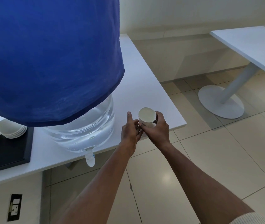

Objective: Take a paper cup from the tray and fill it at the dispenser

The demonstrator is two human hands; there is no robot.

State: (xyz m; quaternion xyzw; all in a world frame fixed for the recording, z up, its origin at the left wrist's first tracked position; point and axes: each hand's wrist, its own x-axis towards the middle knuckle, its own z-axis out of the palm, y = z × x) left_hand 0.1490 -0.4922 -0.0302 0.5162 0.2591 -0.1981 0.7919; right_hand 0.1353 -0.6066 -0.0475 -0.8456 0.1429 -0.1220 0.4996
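While the right hand (156, 128) fingers wrap the smooth paper cup (147, 117) — left hand (131, 130) fingers loosely spread.

- One head-worn camera only, looking forward and steeply down from above the person's own forearms, which reach in from the bottom edge.
- Both hands, the left hand (131, 132) and the right hand (156, 129), meet near the middle of the picture, at moderate distance.
- Left of and above the hands, very near the lens, a blue-covered water bottle (51, 59) fills the upper left.
- The white table (144, 81) beneath the hands runs away toward the far wall.
- Right of and beyond the hands, tiled floor (193, 159) and a second table (249, 44) appear farther off.
- Wide-angle bending curves the edges.
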